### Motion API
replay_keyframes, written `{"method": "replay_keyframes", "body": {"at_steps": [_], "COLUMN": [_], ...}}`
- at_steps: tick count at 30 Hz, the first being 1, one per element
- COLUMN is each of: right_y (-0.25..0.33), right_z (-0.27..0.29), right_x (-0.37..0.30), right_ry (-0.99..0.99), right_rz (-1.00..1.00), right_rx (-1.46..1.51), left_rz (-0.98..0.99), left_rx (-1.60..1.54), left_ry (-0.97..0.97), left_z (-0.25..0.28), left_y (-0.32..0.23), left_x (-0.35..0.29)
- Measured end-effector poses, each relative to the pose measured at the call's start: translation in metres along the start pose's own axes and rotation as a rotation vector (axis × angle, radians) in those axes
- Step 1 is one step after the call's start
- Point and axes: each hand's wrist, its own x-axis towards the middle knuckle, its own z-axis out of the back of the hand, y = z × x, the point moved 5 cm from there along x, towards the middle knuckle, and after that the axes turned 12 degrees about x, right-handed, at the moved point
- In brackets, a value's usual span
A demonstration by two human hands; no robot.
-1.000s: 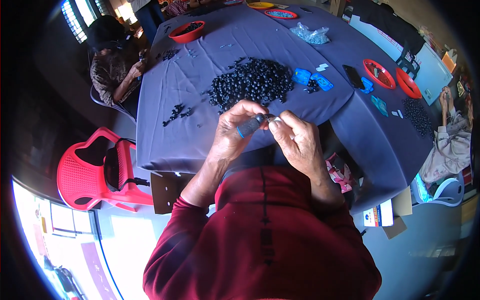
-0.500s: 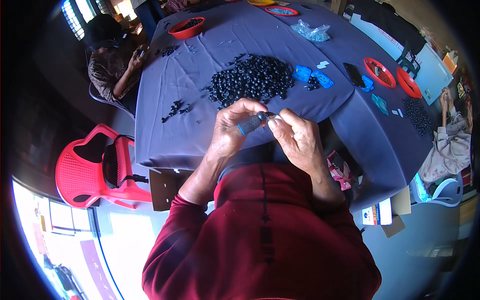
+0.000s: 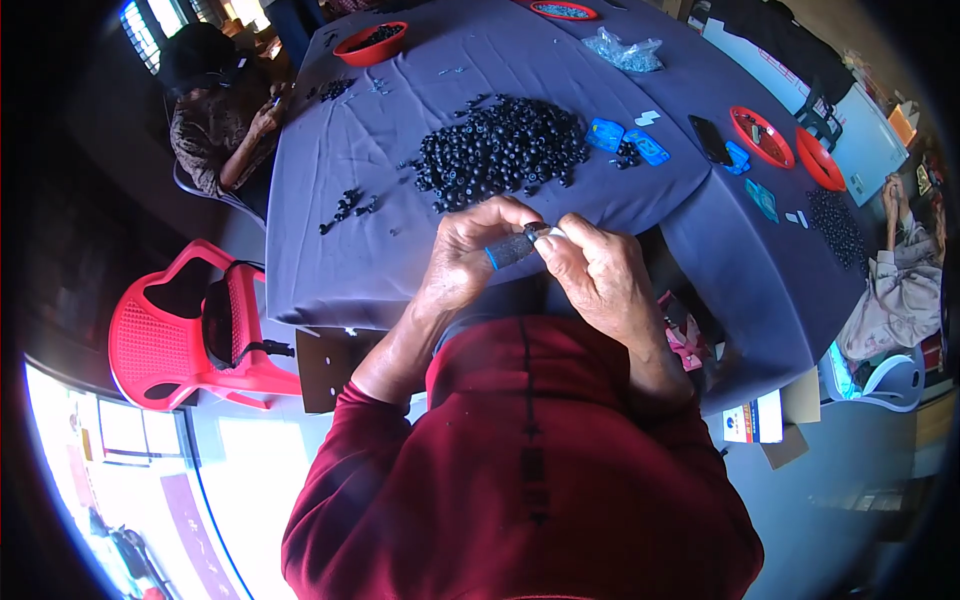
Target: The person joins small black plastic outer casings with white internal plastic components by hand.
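Note:
My left hand [image 3: 458,262] is closed in a pinch, with a dark finger sleeve [image 3: 509,251] edged in blue on its thumb. Between its fingertips sits a small black rounded part [image 3: 535,229], partly covered by the fingers. Meeting it from the other side, my right hand [image 3: 602,275] is pinched too, and a small white piece [image 3: 550,233] shows at its fingertips; its kind is too small to make out. Both hands are above the table's near edge. Just beyond them lies a large pile of small black rounded parts [image 3: 500,150].
A dark cloth covers the table [image 3: 350,260]. Blue plastic pieces [image 3: 645,146], a phone [image 3: 710,139] and red trays [image 3: 762,137] lie to the right. Farther off are a red bowl [image 3: 370,45] and a clear bag [image 3: 625,50]. A red chair [image 3: 180,330] stands left; people sit on both sides.
The black part between my fingertips has turned and is more covered now. My hands stay close together in nearly the same place, and the view has shifted slightly.

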Motion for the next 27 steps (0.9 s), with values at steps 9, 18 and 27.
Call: {"method": "replay_keyframes", "body": {"at_steps": [9,18,27], "right_y": [0.0,0.004,0.008], "right_z": [0.001,0.0,0.0], "right_x": [0.002,-0.002,0.0], "right_ry": [-0.04,-0.09,-0.16], "right_rz": [-0.076,-0.106,0.041], "right_rx": [0.397,0.499,0.326], "left_rz": [0.039,0.003,-0.065], "left_rx": [-0.338,-0.571,-0.312], "left_ry": [0.003,0.069,0.061], "left_z": [-0.007,-0.009,-0.012], "left_y": [0.009,-0.001,-0.003], "left_x": [0.003,-0.002,-0.004]}}
